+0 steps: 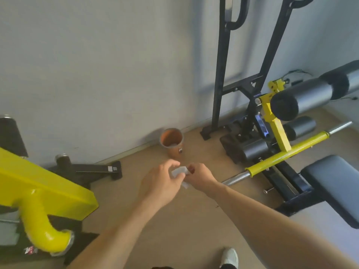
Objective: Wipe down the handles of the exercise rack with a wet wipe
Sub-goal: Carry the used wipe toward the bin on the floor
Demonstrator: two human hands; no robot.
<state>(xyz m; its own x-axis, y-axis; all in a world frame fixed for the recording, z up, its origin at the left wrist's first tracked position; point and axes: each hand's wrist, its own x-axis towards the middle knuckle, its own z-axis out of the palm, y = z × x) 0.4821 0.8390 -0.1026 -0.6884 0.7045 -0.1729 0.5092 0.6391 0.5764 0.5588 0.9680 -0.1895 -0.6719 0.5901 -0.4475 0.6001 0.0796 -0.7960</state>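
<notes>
A small white wet wipe (180,171) is pinched between both hands in the middle of the view, above the tan floor. My left hand (160,183) grips its left side and my right hand (200,176) grips its right side; a corner of the wipe hangs below the fingers. The black exercise rack (220,74) stands against the wall at the upper right. Its curved black handles (240,14) show at the top edge, well above and beyond my hands.
An orange bin (172,141) stands on the floor by the wall, just beyond my hands. A yellow bar with steel ends (287,154), black foam rollers (303,96) and a black bench pad (334,183) fill the right. A yellow machine (38,191) sits at left. My white shoe (230,257) is below.
</notes>
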